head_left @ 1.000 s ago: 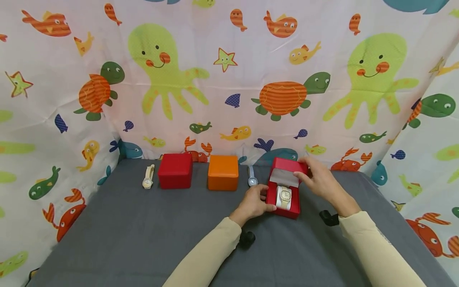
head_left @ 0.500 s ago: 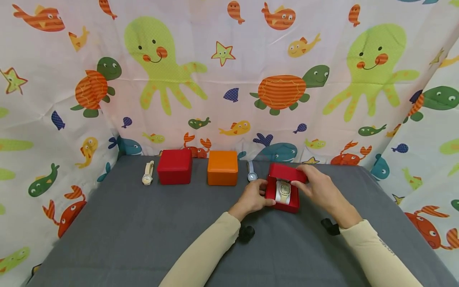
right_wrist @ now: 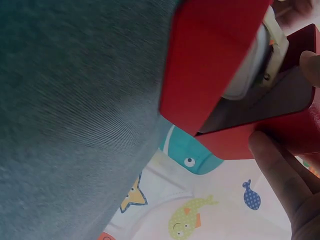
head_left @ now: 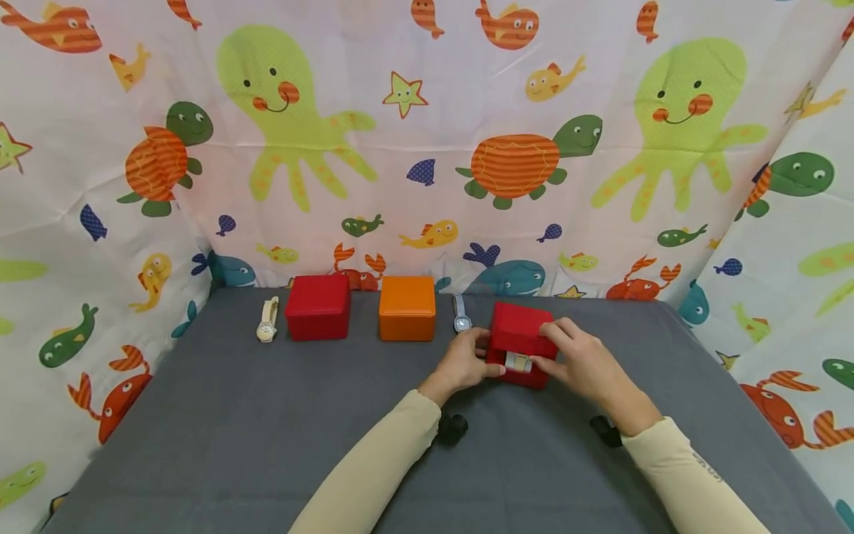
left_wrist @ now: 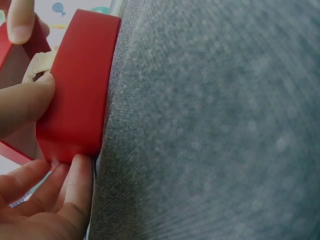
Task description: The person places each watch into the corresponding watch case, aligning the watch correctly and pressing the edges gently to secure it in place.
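Farthest left on the grey tablecloth (head_left: 233, 430) we see a cream wristwatch (head_left: 267, 327) lying flat, just beside a closed red box (head_left: 318, 307). Next comes a closed orange box (head_left: 407, 308), and right of it a grey wristwatch (head_left: 460, 318) lying near the back edge, in front of the sea-creature curtain (head_left: 427, 148).

Then we reach our left hand (head_left: 462, 361): its fingers curl against the left side of the red watch box (head_left: 521, 343), thumb and fingertips gripping the base, as the left wrist view shows close up. This box sits on the cloth right of centre, just past the grey wristwatch, its lid (head_left: 523, 330) nearly down with only a narrow gap at the front. Through that gap a cream watch on its pillow (head_left: 517, 362) shows, and the right wrist view shows it tucked inside too.

Our right hand (head_left: 579, 365) holds the lid from the right, fingers laid over its top and front edge.
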`<state>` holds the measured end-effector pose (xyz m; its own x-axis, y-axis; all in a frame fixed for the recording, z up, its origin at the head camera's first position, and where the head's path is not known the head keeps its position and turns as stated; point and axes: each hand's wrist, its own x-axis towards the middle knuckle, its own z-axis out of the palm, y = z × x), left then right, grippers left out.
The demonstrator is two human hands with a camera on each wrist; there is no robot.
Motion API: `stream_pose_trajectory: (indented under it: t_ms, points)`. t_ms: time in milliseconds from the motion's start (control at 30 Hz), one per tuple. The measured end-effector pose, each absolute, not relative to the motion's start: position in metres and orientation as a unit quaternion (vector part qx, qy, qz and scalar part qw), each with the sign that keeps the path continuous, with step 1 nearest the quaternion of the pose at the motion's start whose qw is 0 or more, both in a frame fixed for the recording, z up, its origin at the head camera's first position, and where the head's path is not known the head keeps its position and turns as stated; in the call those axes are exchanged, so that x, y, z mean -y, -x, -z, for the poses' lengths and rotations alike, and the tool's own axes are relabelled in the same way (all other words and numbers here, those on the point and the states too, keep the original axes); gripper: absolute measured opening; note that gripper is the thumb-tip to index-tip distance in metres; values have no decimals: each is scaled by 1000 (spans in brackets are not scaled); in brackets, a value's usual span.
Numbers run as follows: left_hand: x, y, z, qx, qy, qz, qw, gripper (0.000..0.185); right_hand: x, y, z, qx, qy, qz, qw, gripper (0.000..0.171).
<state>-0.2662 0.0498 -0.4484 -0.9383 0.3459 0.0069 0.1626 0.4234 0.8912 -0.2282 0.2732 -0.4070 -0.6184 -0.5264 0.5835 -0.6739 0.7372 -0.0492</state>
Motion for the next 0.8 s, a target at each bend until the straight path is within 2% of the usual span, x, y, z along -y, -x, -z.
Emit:
stream_pose_trajectory:
  t_ms: [800]
  points:
    - [-50,267,448,-838,-148,-517,96,64,-263,216,419,925,-285,-101,229,57]
